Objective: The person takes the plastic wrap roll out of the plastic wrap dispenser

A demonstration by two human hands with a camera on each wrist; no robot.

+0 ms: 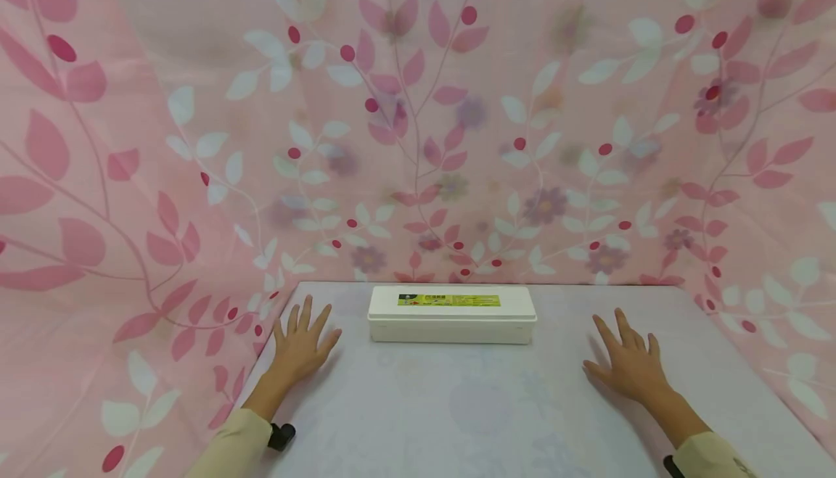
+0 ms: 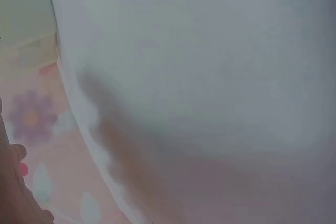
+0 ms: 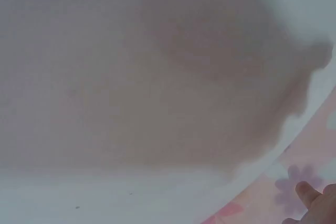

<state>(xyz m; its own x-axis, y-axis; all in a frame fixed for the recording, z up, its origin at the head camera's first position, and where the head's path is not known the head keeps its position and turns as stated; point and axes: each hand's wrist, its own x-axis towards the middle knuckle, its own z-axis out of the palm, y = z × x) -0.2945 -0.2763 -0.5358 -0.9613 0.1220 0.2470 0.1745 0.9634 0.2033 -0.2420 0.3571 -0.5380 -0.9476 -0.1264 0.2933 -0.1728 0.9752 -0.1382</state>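
A long white plastic box (image 1: 451, 331) with its lid on lies across the far part of the table, a green and yellow label (image 1: 451, 300) on top. To its left my left hand (image 1: 299, 347) is held palm down with fingers spread, holding nothing. On the other side, my right hand (image 1: 632, 365) is also spread and holds nothing. Both hands are apart from the box. In the left wrist view only part of the left hand (image 2: 18, 187) shows at the edge. The right wrist view catches a bit of the right hand (image 3: 317, 205) in the lower corner.
A pale cloth covers the table (image 1: 483, 405). Pink curtains (image 1: 418, 137) with leaf and flower prints hang behind it and along both sides. Light sleeves (image 1: 228, 445) and dark wrist straps are on the forearms.
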